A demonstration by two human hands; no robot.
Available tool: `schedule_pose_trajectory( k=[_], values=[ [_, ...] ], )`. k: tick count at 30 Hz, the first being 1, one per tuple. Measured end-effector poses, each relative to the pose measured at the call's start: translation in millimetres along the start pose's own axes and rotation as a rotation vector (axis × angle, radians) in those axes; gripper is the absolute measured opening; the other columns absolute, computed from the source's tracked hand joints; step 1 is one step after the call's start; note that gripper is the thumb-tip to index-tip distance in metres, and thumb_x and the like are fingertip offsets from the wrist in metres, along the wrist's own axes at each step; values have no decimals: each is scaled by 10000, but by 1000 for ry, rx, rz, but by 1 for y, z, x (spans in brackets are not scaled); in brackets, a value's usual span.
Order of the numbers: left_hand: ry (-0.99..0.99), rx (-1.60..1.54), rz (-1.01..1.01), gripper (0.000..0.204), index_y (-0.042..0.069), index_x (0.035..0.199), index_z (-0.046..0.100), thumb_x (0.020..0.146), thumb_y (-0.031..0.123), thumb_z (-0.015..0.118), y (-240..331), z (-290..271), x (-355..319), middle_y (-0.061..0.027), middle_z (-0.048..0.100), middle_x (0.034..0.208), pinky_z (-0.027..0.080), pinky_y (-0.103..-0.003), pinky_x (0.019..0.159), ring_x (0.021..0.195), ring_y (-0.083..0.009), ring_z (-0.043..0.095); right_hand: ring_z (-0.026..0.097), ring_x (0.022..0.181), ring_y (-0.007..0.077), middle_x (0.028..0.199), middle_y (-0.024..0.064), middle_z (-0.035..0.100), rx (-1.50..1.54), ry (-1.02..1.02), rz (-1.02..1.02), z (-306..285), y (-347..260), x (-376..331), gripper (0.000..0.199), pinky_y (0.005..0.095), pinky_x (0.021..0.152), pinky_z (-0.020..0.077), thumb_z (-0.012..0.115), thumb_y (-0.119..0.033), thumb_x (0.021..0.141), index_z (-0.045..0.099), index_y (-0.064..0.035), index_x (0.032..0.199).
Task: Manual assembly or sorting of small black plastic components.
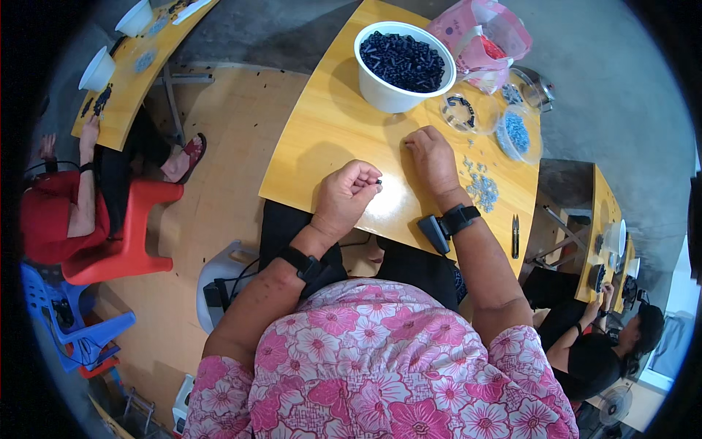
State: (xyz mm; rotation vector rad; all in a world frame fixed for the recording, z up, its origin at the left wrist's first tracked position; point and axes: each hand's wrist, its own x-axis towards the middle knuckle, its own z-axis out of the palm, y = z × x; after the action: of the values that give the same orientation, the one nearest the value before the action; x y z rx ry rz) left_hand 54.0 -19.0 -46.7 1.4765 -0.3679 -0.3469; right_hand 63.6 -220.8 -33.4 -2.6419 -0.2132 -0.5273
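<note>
My left hand (345,196) is above the near edge of the yellow table, thumb and fingertips pinching a small black piece (379,181). My right hand (433,162) is bent over the tabletop to the right, its fingers pressed together; whatever may be between them is hidden. Beyond both hands stands a white tub (389,99) heaped with small black tube-like pieces (402,62). Beside my right wrist lies a scatter of small grey-blue pieces (482,192). Both wrists wear black straps, with a dark device at the right one.
Clear round containers stand at the right, one holding light-blue pieces (516,133). Behind them is a pink bag (479,36). Black snips (515,238) lie near the right edge. Other people sit at yellow tables left and right. A red stool (128,234) and blue chair (69,314) stand left.
</note>
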Motion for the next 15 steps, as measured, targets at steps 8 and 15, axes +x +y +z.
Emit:
schedule_pose_trajectory(
  k=[8,15],
  values=[
    [-19,35,37,130,18,956,585,836,-12,625,-5,-4,-4,1,596,857,483,-211,748,794,-58,565,548,744,354,784,156,520,-23,78,-73,2,-24,-37,88,437,631,456,599,-38,773,533,-53,829],
    [-35,-89,6,183,14,979,592,811,-3,663,-8,-14,-21,-17,610,872,497,-211,736,782,-61,567,577,771,351,843,169,569,143,17,55,-17,-45,-67,64,395,686,476,581,-32,823,568,-23,884]
  ],
)
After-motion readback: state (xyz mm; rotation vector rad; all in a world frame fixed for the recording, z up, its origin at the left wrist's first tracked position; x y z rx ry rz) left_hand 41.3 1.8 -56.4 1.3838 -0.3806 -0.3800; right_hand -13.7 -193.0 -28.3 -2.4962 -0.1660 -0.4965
